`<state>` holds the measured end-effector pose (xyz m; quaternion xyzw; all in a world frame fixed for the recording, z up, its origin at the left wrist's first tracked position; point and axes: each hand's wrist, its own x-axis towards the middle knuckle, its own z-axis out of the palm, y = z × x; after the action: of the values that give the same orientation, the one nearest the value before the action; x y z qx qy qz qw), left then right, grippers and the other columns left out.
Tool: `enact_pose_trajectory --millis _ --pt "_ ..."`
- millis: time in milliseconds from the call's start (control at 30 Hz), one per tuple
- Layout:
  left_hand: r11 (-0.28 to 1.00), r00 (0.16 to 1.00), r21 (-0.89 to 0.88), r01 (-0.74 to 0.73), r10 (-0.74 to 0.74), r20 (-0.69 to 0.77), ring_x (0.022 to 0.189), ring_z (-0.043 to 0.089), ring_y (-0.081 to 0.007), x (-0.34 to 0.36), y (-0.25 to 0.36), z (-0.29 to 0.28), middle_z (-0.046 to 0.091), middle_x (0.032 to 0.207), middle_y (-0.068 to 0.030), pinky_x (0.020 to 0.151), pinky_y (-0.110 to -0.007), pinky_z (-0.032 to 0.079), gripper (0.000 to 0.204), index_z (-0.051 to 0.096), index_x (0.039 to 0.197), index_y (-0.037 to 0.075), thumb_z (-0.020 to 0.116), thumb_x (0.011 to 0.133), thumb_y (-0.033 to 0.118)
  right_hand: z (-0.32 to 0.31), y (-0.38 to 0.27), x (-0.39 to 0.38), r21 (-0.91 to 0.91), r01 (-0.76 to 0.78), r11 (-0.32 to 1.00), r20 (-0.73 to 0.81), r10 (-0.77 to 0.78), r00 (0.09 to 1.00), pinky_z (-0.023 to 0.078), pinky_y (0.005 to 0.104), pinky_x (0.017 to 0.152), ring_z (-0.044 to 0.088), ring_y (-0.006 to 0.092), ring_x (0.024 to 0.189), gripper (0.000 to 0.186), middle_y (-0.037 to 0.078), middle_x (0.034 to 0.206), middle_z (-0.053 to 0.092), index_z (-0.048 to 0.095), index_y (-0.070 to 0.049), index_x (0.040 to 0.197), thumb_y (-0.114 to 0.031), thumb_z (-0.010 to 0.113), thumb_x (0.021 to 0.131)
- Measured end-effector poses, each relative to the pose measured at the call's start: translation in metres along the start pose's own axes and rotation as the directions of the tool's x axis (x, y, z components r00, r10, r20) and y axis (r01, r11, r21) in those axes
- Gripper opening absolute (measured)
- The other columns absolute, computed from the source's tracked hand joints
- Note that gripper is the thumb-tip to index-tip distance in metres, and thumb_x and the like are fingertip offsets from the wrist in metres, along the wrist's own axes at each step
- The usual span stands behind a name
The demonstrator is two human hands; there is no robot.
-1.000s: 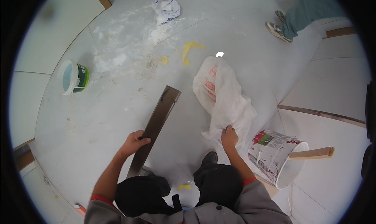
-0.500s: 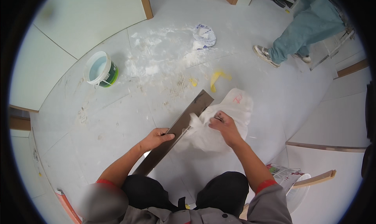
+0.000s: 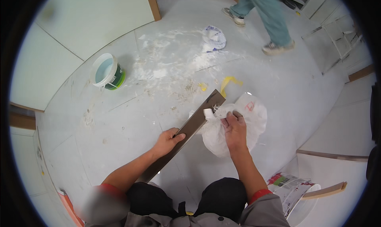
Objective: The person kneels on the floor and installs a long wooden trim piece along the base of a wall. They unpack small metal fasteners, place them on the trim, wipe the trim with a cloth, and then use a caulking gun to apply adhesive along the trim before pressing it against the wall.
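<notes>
My left hand (image 3: pixel 167 143) is wrapped round the edge of a long brown board (image 3: pixel 199 118), thumb lying on its face. The board slants from beside my left knee up to the middle of the view. Near its far end my right hand (image 3: pixel 235 132) pinches part of a crumpled white plastic bag or sheet (image 3: pixel 256 124). A white strip of it touches the board's edge by my fingers. The rest hangs or lies in a bunch under and beyond that hand, with a red mark on it. Whether the sheet is fixed to the board I cannot tell.
An open bucket (image 3: pixel 106 70) stands at the far left. A white bag (image 3: pixel 214 38) and yellow scraps (image 3: pixel 230 84) lie on the powder-marked floor (image 3: pixel 158 60). Another person's legs (image 3: pixel 268 16) cross at the top. By my right knee lies a tub (image 3: pixel 293 195) with a wooden stick (image 3: pixel 325 190).
My right hand has shifted along with the white plastic and its fingers now point more upward. The other person has stepped to the left. The whole view has shifted slightly.
</notes>
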<state>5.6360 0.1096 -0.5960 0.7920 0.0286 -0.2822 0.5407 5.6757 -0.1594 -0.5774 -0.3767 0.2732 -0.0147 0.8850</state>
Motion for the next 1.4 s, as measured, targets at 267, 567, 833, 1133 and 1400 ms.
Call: enact_pose_trajectory --millis 267,567,833,1133,1400 --pt "0.976 0.975 -0.212 0.053 -0.004 0.223 0.081 0.056 -0.0055 -0.003 0.014 0.022 0.064 0.088 0.0031 0.073 -0.026 0.048 0.03 0.067 0.109 0.002 0.061 0.104 0.03 -0.011 0.025 -0.005 -0.543 0.102 0.833 0.067 -0.078 0.995 0.049 0.0261 0.058 0.056 0.0084 0.066 0.025 0.003 0.083 0.062 0.057 -0.001 0.097 -0.016 0.076 0.089" --pt "0.991 0.981 0.03 -0.132 0.126 0.147 0.075 0.055 -0.0089 -0.006 0.036 0.033 0.062 0.08 -0.0023 0.07 -0.03 0.049 0.033 0.064 0.1 0.001 0.059 0.104 0.033 -0.001 0.018 -0.006 -0.631 0.181 0.754 0.027 -0.212 0.977 0.041 0.0273 0.05 0.048 0.0062 0.057 0.027 0.0 0.07 0.057 0.059 -0.001 0.083 -0.022 0.069 0.096" --pt "0.96 0.948 0.19 -0.206 0.148 0.282 0.078 0.053 -0.0062 -0.009 0.024 0.036 0.06 0.077 -0.0004 0.07 -0.029 0.048 0.034 0.064 0.095 -0.001 0.057 0.105 0.031 -0.021 0.003 0.063 -0.727 0.321 0.606 -0.089 -0.548 0.832 0.039 0.027 0.053 0.046 0.0064 0.063 0.034 -0.001 0.07 0.051 0.054 -0.005 0.077 -0.028 0.063 0.1" --pt "0.994 0.99 -0.08 -0.078 0.087 0.111 0.075 0.051 -0.0062 -0.011 0.02 0.021 0.058 0.077 0.0027 0.069 -0.028 0.047 0.036 0.063 0.095 0.0 0.054 0.107 0.033 0.001 -0.006 0.027 -0.078 0.225 0.971 -0.146 -0.235 0.961 0.051 0.0245 0.064 0.062 0.0101 0.079 0.019 0.002 0.095 0.065 0.06 -0.004 0.111 -0.02 0.053 0.106" --pt "0.981 0.985 -0.188 -0.051 0.081 0.153 0.074 0.053 -0.0083 -0.015 0.027 0.015 0.059 0.076 0.0022 0.069 -0.029 0.048 0.035 0.065 0.096 0.001 0.057 0.105 0.033 0.013 -0.002 -0.011 -0.575 0.198 0.794 0.149 -0.137 0.979 0.052 0.0251 0.06 0.06 0.008 0.082 0.022 0.004 0.1 0.064 0.058 -0.002 0.108 -0.012 0.069 0.092"
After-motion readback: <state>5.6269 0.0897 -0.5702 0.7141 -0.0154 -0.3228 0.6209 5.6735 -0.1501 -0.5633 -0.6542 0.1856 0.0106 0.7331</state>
